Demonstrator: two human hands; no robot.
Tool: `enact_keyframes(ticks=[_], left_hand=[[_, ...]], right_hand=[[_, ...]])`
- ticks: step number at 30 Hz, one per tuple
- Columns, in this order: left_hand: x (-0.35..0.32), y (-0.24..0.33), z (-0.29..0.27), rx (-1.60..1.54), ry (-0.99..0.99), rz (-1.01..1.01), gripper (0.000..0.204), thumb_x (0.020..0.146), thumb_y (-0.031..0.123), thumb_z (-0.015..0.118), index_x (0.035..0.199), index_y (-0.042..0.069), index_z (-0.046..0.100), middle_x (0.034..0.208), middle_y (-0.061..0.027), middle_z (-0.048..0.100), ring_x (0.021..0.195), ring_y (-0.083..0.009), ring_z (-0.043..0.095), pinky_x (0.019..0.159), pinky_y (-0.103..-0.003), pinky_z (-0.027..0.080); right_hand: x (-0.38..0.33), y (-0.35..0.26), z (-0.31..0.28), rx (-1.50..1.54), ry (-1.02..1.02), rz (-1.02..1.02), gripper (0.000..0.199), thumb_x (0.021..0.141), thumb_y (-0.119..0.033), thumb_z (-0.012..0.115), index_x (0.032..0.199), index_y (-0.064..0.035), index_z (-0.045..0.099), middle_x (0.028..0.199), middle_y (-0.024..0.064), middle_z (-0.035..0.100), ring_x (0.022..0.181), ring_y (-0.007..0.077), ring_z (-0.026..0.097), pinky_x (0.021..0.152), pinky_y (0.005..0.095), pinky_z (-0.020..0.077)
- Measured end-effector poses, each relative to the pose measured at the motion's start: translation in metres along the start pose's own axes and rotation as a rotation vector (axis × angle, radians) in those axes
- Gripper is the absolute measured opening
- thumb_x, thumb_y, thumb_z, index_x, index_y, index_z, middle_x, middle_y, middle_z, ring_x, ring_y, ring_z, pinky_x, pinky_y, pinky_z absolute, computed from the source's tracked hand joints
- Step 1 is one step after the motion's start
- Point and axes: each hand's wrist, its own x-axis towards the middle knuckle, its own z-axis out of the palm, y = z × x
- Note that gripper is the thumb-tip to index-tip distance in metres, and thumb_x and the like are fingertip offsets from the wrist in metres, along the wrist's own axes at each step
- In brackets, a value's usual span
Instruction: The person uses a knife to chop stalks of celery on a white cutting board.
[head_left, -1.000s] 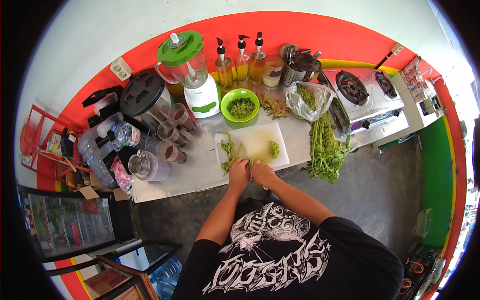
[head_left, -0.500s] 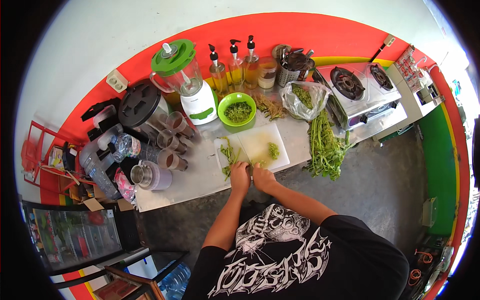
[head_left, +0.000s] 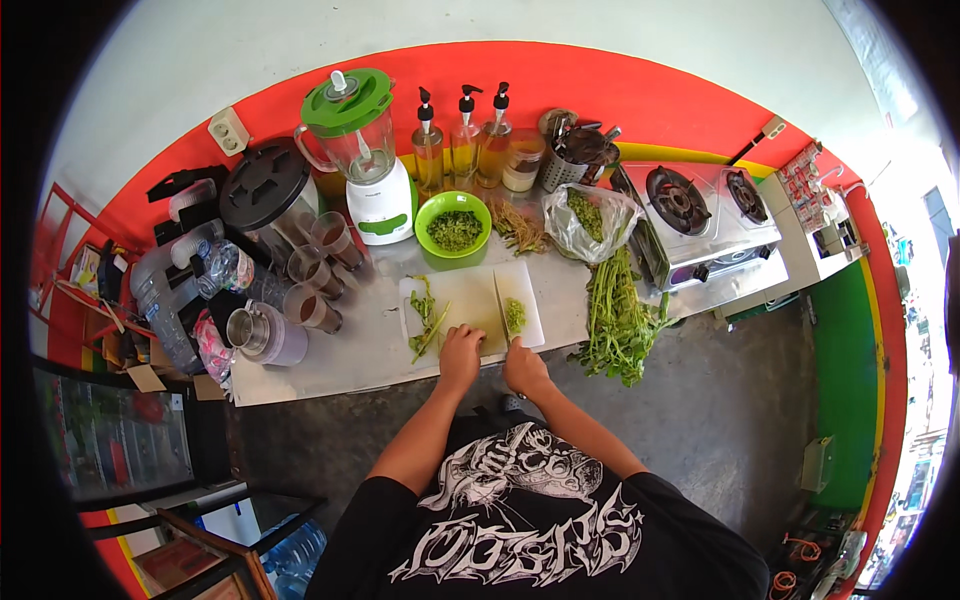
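A white cutting board [head_left: 475,283] lies near the front edge of the metal table. My right hand [head_left: 524,366] is closed round the handle of a knife [head_left: 502,308], whose blade lies along the left side of a small pile of chopped green stems [head_left: 515,317]. On the board's near edge rests my left hand [head_left: 461,352], its fingers curled down; whatever is under them is hidden. Left of that hand lie several uncut leafy green stalks [head_left: 427,322]. Beyond the board stands a green bowl [head_left: 455,257] holding chopped greens.
A big leafy bunch [head_left: 617,325] hangs over the table edge, below a plastic bag [head_left: 607,238] of greens. At right is a gas stove [head_left: 715,240]. Left stand a blender [head_left: 380,205], brown-stained cups [head_left: 322,312] and a metal-topped flask [head_left: 275,338]. Pump bottles [head_left: 464,150] line the back.
The knife has moved right, away from my left hand to the chopped pile. My hands are farther apart. The whole view has shifted somewhat.
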Motion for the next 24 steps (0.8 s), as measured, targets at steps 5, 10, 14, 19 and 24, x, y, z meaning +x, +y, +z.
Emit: enact_keyframes(ticks=[5,10,14,19,24], left_hand=[[0.003,-0.001,0.003,0.021,-0.026,-0.032,0.011,0.086,0.006,0.064,0.094,0.008,0.071,0.092,-0.01,0.062,0.094,-0.0328,0.057,0.083,-0.043,0.049],[-0.001,0.001,0.0,0.075,-0.039,-0.011,0.013,0.086,0.007,0.063,0.095,0.008,0.072,0.093,-0.0091,0.062,0.094,-0.0322,0.057,0.082,-0.043,0.05],[-0.006,-0.002,-0.001,0.082,-0.014,0.018,0.016,0.085,0.005,0.06,0.094,0.008,0.073,0.093,-0.0092,0.062,0.094,-0.0324,0.057,0.081,-0.043,0.05],[-0.002,0.004,0.0,0.058,-0.021,0.01,0.021,0.083,0.002,0.058,0.096,0.008,0.073,0.094,-0.0091,0.062,0.095,-0.0325,0.057,0.083,-0.042,0.05],[-0.006,0.0,-0.002,0.065,-0.026,-0.038,0.023,0.083,0.0,0.058,0.098,0.008,0.074,0.095,-0.0093,0.062,0.096,-0.0319,0.057,0.084,-0.042,0.049]], right_hand=[[0.0,-0.004,0.003,-0.001,-0.049,-0.053,0.036,0.088,-0.016,0.061,0.111,0.0061,0.044,0.097,0.0349,0.066,0.094,0.0504,0.066,0.084,0.0552,0.0537],[-0.008,-0.017,-0.001,-0.041,-0.094,-0.103,0.034,0.088,-0.015,0.06,0.11,0.007,0.045,0.097,0.0343,0.067,0.094,0.0479,0.068,0.083,0.0526,0.0556],[-0.017,-0.029,-0.005,-0.078,-0.142,-0.079,0.033,0.089,-0.013,0.059,0.111,0.0076,0.045,0.098,0.0333,0.067,0.094,0.0462,0.069,0.084,0.0514,0.0561],[0.005,-0.024,0.002,-0.082,-0.068,-0.076,0.037,0.087,-0.009,0.061,0.116,0.0069,0.044,0.103,0.0319,0.068,0.101,0.0455,0.068,0.087,0.0506,0.0553],[-0.012,-0.039,-0.005,-0.115,-0.134,-0.05,0.036,0.087,-0.008,0.06,0.116,0.0053,0.044,0.103,0.0313,0.068,0.103,0.0453,0.067,0.088,0.0498,0.0553]])
